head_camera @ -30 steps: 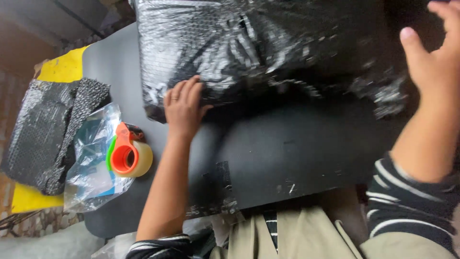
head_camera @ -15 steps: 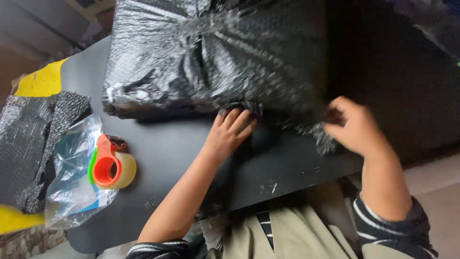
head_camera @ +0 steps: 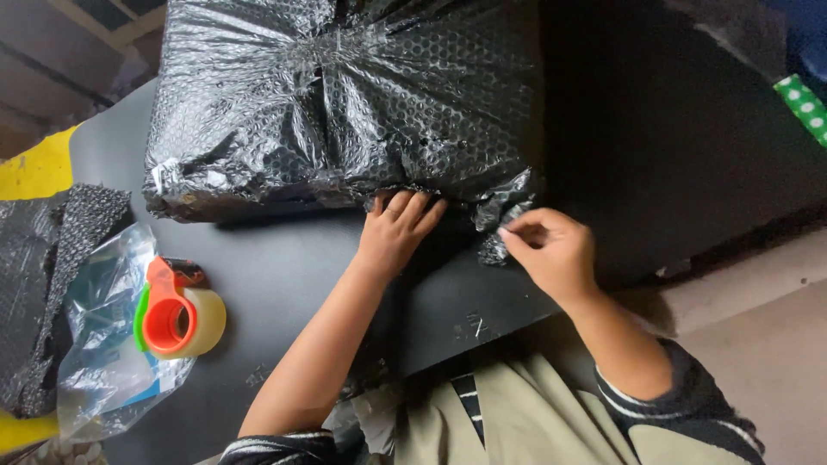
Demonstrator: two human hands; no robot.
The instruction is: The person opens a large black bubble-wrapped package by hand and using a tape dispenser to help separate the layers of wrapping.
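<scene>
Large parcel wrapped in black bubble plastic (head_camera: 345, 103), lying on the dark counter (head_camera: 293, 275) and filling most of its far half. Left hand (head_camera: 398, 231) flat against the parcel's near edge, fingers (head_camera: 412, 207) spread and pressing on the wrap, grasping nothing. Right hand (head_camera: 551, 251) just beside it, at the parcel's near right corner, fingertips pinched together on a crumpled loose flap of the black wrap (head_camera: 501, 226) hanging off that corner. Striped dark sleeve (head_camera: 689, 405) on the right forearm; left forearm bare, stretched across the counter.

On the counter's left part, well apart from both hands: a roll of clear tape in an orange and green handheld dispenser (head_camera: 177, 317), resting on a crumpled clear plastic bag (head_camera: 103, 362). Further left, a loose sheet of black bubble plastic (head_camera: 52, 258), draped beside the bag. Yellow surface (head_camera: 39, 168) showing beyond the counter's left edge.
</scene>
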